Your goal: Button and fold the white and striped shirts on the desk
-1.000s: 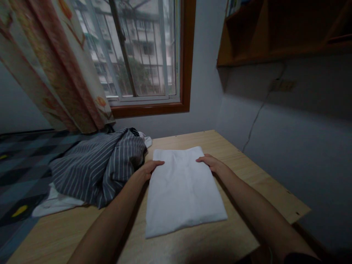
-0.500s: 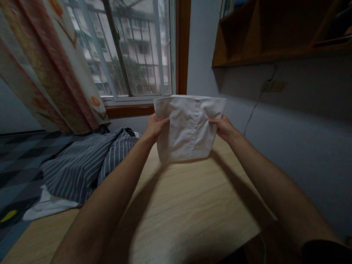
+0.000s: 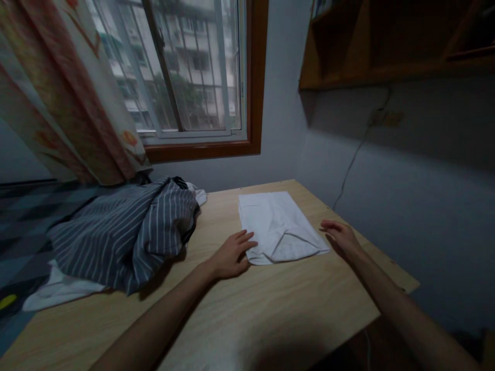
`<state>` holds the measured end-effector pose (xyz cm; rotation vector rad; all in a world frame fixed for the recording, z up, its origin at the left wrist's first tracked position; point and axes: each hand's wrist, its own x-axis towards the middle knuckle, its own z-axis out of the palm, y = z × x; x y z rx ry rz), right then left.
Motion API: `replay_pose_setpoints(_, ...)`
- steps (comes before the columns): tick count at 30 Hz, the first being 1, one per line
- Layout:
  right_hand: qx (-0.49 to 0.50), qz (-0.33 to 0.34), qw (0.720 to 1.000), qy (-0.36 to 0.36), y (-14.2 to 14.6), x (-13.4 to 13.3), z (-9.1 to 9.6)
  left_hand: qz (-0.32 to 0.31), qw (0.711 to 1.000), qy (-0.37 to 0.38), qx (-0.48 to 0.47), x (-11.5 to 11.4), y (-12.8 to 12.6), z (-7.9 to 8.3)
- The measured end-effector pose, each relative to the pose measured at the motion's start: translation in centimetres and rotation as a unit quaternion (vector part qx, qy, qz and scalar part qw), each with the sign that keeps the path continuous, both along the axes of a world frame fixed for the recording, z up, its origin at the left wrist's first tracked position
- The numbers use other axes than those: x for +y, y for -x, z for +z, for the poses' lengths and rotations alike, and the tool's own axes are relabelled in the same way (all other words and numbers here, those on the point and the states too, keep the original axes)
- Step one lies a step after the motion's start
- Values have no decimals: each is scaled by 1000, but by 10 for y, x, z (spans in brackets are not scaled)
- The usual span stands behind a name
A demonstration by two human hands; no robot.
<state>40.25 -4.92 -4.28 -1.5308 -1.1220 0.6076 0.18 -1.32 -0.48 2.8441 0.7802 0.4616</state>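
Note:
A folded white garment (image 3: pixel 270 216), perhaps a shirt, lies flat on the wooden table (image 3: pixel 309 304). Its near edge has a loose triangular fold. At its left near corner rests my left hand (image 3: pixel 232 255), fingers spread, with the fingertips at the cloth's edge. My right hand (image 3: pixel 340 238) is just off the right side of the cloth, fingers stretched out and holding nothing.
A heap of striped grey clothing (image 3: pixel 131 232) sits on the table's left, with a white cloth (image 3: pixel 64 288) under it. Behind are a curtain (image 3: pixel 77 93) and a barred window (image 3: pixel 193 77). A wooden shelf (image 3: pixel 371 72) hangs at upper right, above a wall cable (image 3: pixel 351 162).
The white garment, held up between both hands before, now lies on the table. Both hands have let go and come down to either side of it.

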Motion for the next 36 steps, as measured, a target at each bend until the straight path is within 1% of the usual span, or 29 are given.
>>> replay_pose_setpoints(2, -100, -13, 994, -44, 11, -3, 5, 25, 999, 16, 44, -6, 0, 3)
replay_pose_setpoints(4, -239, 13, 968, -79, 36, -6, 13, 34, 996, 29, 79, -8, -4, 7)
replay_pose_setpoints(6, -358, 75, 928, -76, 67, -11, 18, 32, 994, 35, 99, -8, -10, 9)
replay_pose_setpoints(7, -399, 111, 908, -65, 81, -13, 19, 30, 993, 35, 106, -7, -13, 10)
replay_pose_setpoints(9, -444, 165, 880, -36, 99, -14, 18, 29, 992, 37, 118, -5, -15, 11)
replay_pose_setpoints(10, -449, 176, 876, -21, 101, -13, 16, 28, 991, 40, 125, -3, -15, 12)
replay_pose_setpoints(11, -442, 174, 880, -8, 99, -12, 15, 25, 990, 45, 133, -2, -13, 13)
replay_pose_setpoints(13, -404, 127, 906, 12, 83, -7, 14, 21, 989, 53, 138, 2, -8, 13)
replay_pose_setpoints(15, -363, 83, 928, 13, 61, -4, 15, 19, 990, 50, 134, 5, -3, 11)
replay_pose_setpoints(16, -349, 88, 933, 11, 50, -5, 16, 18, 990, 45, 131, 7, -1, 10)
replay_pose_setpoints(17, -340, 116, 933, 13, 42, -6, 18, 14, 991, 40, 129, 10, 1, 9)
replay_pose_setpoints(19, -341, 196, 919, 28, 32, -14, 21, 2, 991, 33, 130, 17, 1, 7)
replay_pose_setpoints(20, -349, 223, 909, 39, 32, -20, 24, -6, 991, 31, 131, 21, 1, 7)
replay_pose_setpoints(22, -380, 229, 894, 59, 40, -34, 29, -15, 990, 25, 136, 31, 0, 9)
replay_pose_setpoints(23, -397, 219, 889, 67, 47, -42, 33, -5, 990, 15, 137, 35, -1, 10)
replay_pose_setpoints(24, -410, 211, 884, 77, 57, -50, 37, 18, 991, -2, 132, 39, -2, 12)
replay_pose_setpoints(26, -421, 204, 876, 112, 82, -67, 47, 99, 989, -56, 100, 42, -4, 15)
replay_pose_setpoints(28, -418, 203, 870, 164, 113, -85, 57, 190, 974, -112, 46, 39, -6, 19)
replay_pose_setpoints(29, -410, 209, 867, 189, 129, -93, 61, 225, 965, -133, 20, 36, -7, 20)
replay_pose_setpoints(30, -396, 231, 865, 204, 146, -100, 65, 254, 956, -147, -5, 34, -7, 23)
replay_pose_setpoints(31, -375, 279, 861, 202, 161, -106, 68, 277, 948, -156, -27, 32, -7, 26)
replay_pose_setpoints(32, -348, 351, 849, 185, 175, -111, 71, 295, 941, -160, -44, 31, -6, 30)
replay_pose_setpoints(33, -315, 442, 825, 156, 187, -114, 74, 310, 935, -160, -58, 31, -4, 34)
replay_pose_setpoints(34, -277, 532, 791, 120, 195, -116, 77, 323, 931, -155, -68, 31, -2, 39)
replay_pose_setpoints(35, -238, 604, 756, 81, 200, -116, 80, 331, 929, -147, -73, 31, 0, 44)
replay_pose_setpoints(36, -206, 646, 734, 46, 202, -114, 83, 331, 931, -137, -75, 29, 1, 48)
